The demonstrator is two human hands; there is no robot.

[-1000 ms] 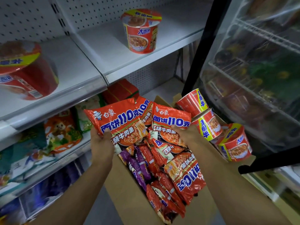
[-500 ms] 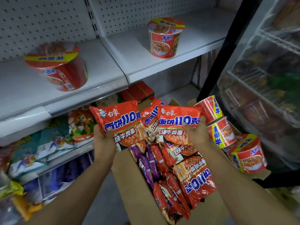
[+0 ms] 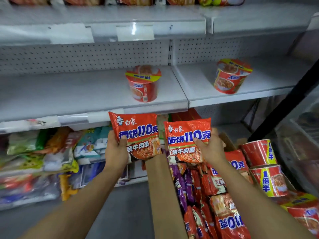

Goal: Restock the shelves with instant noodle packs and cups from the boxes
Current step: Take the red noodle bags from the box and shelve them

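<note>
Here, two glossy red noodle packs [image 3: 136, 133] — blue lettering, upright, one in each hand.

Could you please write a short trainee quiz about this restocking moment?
1. True or false: each hand grips one noodle pack.
2. How many cups stand on the middle shelf? A) one B) two C) four
3. Fill in: the cups by the box at the right lie on their ____.

Key
1. True: left hand and right hand hold the left pack and right pack.
2. B: left cup, right cup, middle shelf.
3. Sides: lying cups.
</note>
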